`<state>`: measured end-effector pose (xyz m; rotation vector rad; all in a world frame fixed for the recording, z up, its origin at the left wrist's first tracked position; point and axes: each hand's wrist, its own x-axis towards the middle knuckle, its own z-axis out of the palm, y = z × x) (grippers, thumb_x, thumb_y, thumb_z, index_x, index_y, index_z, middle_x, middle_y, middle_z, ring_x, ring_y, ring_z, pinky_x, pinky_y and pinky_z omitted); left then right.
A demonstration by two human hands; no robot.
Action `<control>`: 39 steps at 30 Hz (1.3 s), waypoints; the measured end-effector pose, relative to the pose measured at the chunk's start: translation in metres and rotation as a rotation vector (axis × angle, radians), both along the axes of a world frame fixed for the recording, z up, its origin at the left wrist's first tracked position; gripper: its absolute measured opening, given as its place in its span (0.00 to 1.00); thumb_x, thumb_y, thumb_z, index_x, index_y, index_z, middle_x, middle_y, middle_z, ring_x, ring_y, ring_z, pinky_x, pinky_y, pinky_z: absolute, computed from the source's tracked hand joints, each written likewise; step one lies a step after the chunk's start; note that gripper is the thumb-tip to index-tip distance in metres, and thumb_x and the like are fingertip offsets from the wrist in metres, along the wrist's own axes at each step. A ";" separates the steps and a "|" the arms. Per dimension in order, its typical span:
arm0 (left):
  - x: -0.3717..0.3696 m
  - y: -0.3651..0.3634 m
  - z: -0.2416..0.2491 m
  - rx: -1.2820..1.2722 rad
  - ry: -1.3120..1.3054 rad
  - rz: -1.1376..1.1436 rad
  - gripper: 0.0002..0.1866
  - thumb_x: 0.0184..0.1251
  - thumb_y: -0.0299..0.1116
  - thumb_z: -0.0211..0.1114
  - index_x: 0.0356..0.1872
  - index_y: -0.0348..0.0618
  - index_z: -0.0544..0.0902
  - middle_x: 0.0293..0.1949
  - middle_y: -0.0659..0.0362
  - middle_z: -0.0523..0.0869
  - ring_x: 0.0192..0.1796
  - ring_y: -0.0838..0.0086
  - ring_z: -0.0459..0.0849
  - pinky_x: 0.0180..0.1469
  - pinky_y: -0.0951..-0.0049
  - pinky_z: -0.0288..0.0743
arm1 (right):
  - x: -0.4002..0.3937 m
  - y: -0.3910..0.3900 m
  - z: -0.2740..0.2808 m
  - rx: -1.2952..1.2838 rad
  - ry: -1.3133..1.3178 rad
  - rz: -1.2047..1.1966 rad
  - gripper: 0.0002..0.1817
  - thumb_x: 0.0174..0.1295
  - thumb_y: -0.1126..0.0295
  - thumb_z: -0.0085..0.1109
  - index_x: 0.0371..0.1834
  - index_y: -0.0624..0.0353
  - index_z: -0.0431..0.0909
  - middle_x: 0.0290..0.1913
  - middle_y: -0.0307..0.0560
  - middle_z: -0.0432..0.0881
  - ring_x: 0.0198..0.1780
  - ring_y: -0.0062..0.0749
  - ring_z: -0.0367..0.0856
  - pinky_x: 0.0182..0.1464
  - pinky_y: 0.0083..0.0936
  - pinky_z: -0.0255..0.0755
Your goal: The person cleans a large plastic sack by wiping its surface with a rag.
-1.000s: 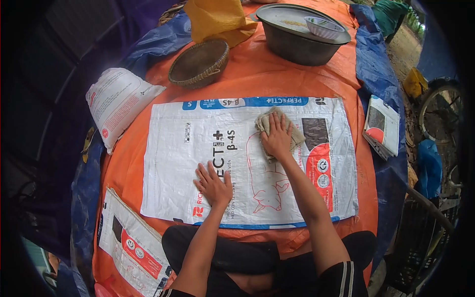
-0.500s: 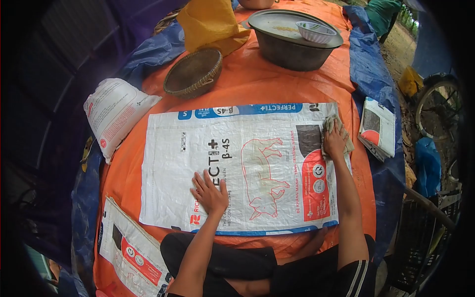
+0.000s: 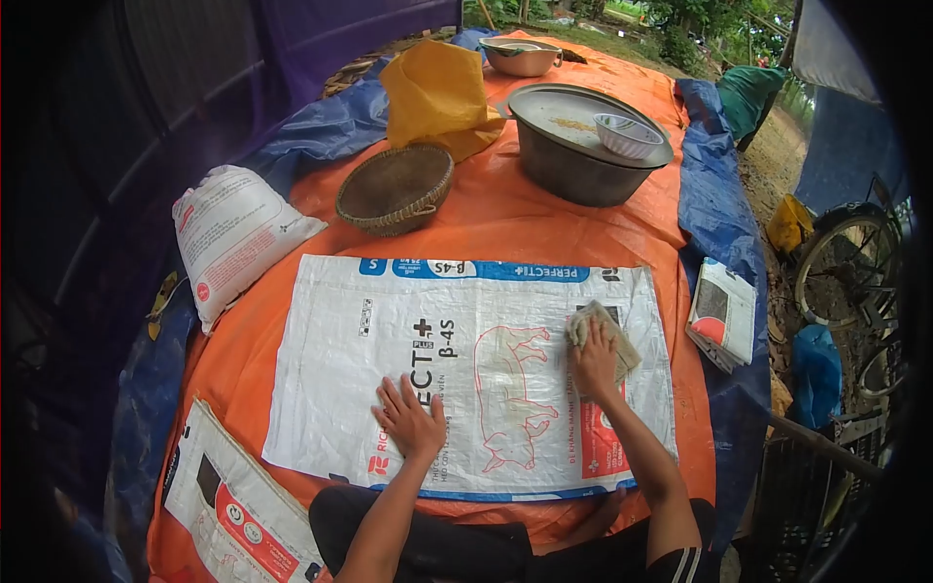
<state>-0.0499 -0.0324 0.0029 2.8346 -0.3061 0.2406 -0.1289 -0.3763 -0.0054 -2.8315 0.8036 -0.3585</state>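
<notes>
A white woven feed sack (image 3: 330, 389) with a red pig outline lies flat in front of me on the orange tarp. My left hand (image 3: 410, 418) rests palm down on its printed lettering, fingers spread. Under my right hand (image 3: 595, 361) is a crumpled greyish-beige cloth (image 3: 622, 352), pressed against the sack just right of the pig drawing. The fingers of that hand curve over the cloth and hold it. Part of the dark and red print is covered by this hand and the cloth.
Around the sack on the orange tarp (image 3: 476, 233) are a full white bag (image 3: 238, 238), a woven basket (image 3: 389, 194), a yellow bag (image 3: 432, 92) and a large lidded pot (image 3: 573, 165) bearing a bowl (image 3: 627, 136). Folded sacks (image 3: 724, 306) lie right, more sacks (image 3: 233, 500) lower left.
My right hand has moved the cloth leftward from the sack's right edge toward the pig drawing. My left hand stays on the lettering. The view has tilted up.
</notes>
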 end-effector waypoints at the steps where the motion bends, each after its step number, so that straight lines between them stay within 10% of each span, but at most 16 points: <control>1: 0.002 -0.001 -0.001 -0.005 -0.013 -0.002 0.39 0.68 0.52 0.56 0.74 0.39 0.59 0.76 0.38 0.54 0.79 0.44 0.49 0.75 0.37 0.39 | 0.006 0.021 -0.007 0.005 -0.019 0.075 0.37 0.66 0.57 0.52 0.77 0.60 0.57 0.80 0.52 0.53 0.81 0.52 0.45 0.79 0.54 0.35; 13: 0.002 -0.002 -0.002 -0.001 -0.006 -0.010 0.39 0.69 0.51 0.56 0.75 0.41 0.57 0.76 0.38 0.53 0.78 0.43 0.49 0.74 0.36 0.40 | 0.136 0.183 0.002 0.074 -0.087 0.480 0.38 0.65 0.55 0.53 0.77 0.59 0.56 0.80 0.49 0.54 0.81 0.49 0.47 0.78 0.56 0.34; 39: 0.001 -0.004 0.000 0.045 0.042 -0.014 0.39 0.71 0.51 0.55 0.76 0.41 0.56 0.77 0.40 0.51 0.79 0.44 0.48 0.75 0.38 0.39 | 0.013 -0.142 0.019 -0.027 0.191 -0.274 0.35 0.72 0.48 0.40 0.79 0.49 0.54 0.82 0.40 0.51 0.82 0.48 0.42 0.76 0.64 0.32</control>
